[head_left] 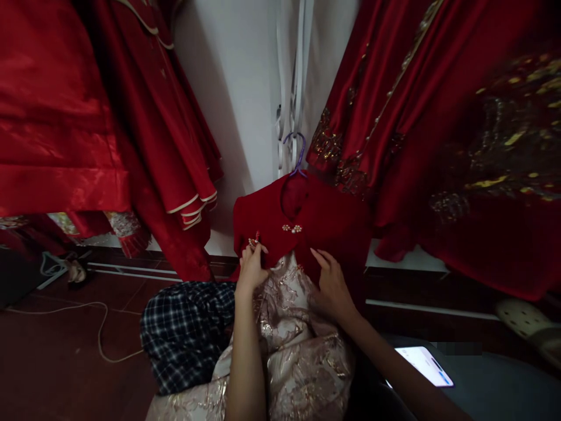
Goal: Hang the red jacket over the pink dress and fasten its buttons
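Note:
A small red velvet dress top (326, 219) with a pale gold brocade skirt (298, 345) lies across my lap on a purple hanger (297, 153). My left hand (251, 268) pinches a small beaded clasp (255, 240) on the left side of the red top, fingers closed on it. My right hand (329, 285) rests on the seam where the red top meets the brocade, fingers spread and partly curled, holding nothing. A pearl button (292, 228) sits at the chest between my hands.
Long red gowns hang at the left (65, 117) and the right (438, 117), the right ones with gold embroidery. A lit phone (424, 365) lies at my right. My plaid trouser leg (186, 330) shows at lower left. A pale cable (99, 327) trails on the dark floor.

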Available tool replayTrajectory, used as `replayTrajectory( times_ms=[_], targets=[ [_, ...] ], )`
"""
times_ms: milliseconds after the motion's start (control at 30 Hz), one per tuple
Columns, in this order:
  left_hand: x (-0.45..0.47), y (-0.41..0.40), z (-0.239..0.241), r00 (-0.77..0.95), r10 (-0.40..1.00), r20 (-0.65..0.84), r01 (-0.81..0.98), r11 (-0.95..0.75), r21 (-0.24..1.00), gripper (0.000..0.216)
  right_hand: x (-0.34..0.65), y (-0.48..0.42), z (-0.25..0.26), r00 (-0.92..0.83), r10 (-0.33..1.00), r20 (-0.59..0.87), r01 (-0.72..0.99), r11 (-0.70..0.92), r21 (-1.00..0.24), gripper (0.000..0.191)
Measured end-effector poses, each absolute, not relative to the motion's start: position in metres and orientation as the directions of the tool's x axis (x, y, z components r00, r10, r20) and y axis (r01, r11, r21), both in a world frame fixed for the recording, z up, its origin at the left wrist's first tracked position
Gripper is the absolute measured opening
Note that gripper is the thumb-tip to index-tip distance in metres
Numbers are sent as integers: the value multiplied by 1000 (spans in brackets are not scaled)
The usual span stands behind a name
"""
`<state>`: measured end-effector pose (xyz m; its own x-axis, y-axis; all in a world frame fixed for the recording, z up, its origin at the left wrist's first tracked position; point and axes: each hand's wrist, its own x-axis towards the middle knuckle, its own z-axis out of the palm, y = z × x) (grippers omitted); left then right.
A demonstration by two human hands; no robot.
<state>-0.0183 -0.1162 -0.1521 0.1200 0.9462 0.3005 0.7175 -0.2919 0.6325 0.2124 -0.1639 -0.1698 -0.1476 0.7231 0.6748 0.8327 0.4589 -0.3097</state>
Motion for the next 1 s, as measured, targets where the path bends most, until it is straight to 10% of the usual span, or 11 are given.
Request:
replayTrajectory(
  times_ms=[200, 400, 567, 800, 1000],
  targets=[
    [-28, -118, -138, 48, 878, 476, 599, -407, 689, 14, 224, -160, -177, -57, 649, 758, 796, 488, -358, 29],
    [-23, -143, -95, -40, 864, 502, 380, -451, 807, 25, 208, -164, -153, 89, 848, 522, 536, 401, -743, 17],
    [2, -147, -96, 408, 831, 377, 170, -475, 864, 29, 196, -165, -135, 126, 904, 409, 227, 375, -899, 27],
    [43, -122, -159, 445, 881, 161, 474, -385, 792, 98, 211, -181, -81, 314, 800, 511, 308, 424, -852, 24],
    [83, -119, -192, 212, 930, 301, 501, -368, 783, 78, 168, -159, -74, 197, 826, 528, 187, 497, -848, 22]
  ],
)
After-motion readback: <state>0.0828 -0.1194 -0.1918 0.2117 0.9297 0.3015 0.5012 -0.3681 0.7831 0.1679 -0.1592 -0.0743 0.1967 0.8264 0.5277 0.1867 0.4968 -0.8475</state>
